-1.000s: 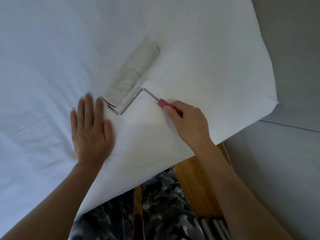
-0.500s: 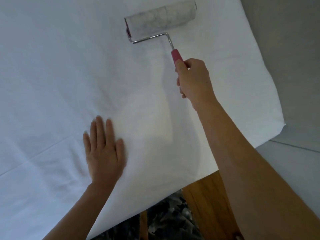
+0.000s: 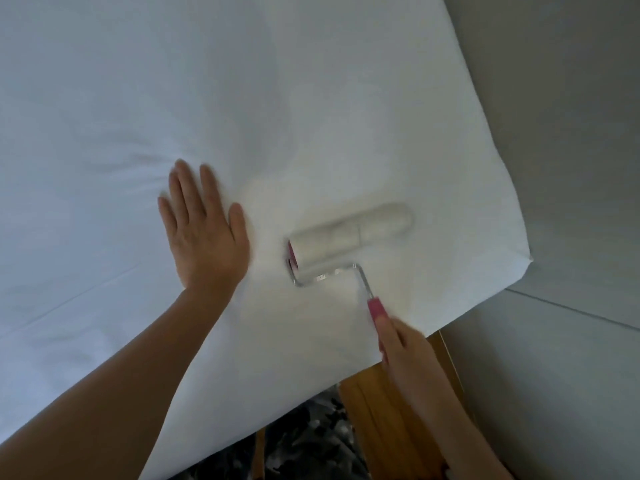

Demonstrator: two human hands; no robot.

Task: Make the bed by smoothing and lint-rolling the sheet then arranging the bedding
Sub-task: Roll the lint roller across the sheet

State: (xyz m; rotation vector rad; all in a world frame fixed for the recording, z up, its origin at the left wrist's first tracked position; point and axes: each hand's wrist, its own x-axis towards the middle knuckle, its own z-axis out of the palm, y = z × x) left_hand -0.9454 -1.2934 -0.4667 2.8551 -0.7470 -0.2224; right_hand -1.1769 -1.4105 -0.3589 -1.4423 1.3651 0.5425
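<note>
A white sheet (image 3: 242, 98) covers the bed and fills most of the view. On it lies a lint roller (image 3: 349, 233) with a whitish, lint-marked roll, a bent metal frame and a pink handle. My right hand (image 3: 405, 348) grips the pink handle near the bed's near edge, with the roll pressed on the sheet. My left hand (image 3: 204, 233) lies flat on the sheet, fingers spread, just left of the roll, holding nothing. A few faint creases run left of that hand.
The bed's corner (image 3: 526, 261) points right toward a grey wall (image 3: 571, 133). Below the sheet's near edge a wooden bed frame (image 3: 381, 410) shows, beside camouflage-patterned trousers (image 3: 311, 445).
The roller has been pulled back from the far part of the sheet toward the near edge. My left hand has shifted further onto the sheet, staying flat.
</note>
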